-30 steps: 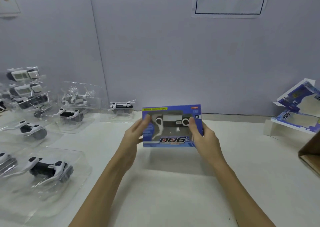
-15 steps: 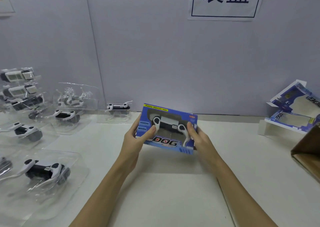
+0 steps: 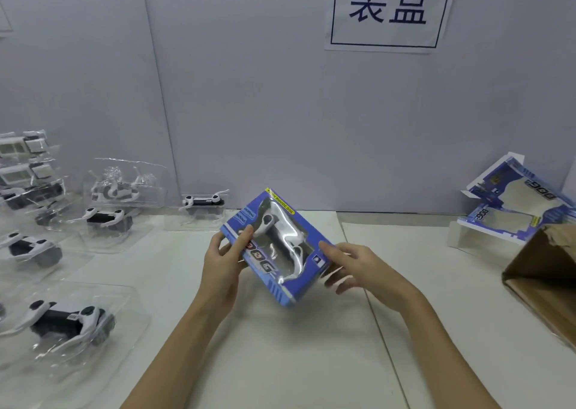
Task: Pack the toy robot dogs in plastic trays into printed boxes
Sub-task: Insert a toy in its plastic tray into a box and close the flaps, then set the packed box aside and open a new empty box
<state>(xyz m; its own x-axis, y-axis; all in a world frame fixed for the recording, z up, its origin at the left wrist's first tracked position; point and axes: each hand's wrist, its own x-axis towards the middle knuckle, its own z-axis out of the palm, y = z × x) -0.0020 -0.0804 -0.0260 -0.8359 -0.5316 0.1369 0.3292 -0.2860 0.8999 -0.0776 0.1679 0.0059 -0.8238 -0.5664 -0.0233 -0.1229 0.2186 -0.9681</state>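
Head view: printed box (image 3: 280, 246) held above table (image 3: 280, 362), long axis tilted 11-to-5. Left hand (image 3: 223, 260) pinching its 9 o'clock edge, thumb on window; right hand (image 3: 352, 267) at 3 o'clock, fingers spread, barely touching. Readable: "DOG", "MOVING DOG", "LIGHTING"; wall sign (image 3: 389, 9) "装盒".

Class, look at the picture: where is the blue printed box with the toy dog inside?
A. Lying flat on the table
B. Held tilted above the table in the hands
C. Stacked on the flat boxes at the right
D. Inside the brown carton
B: the blue printed box is tilted, gripped by the left hand, with the right hand at its other end.
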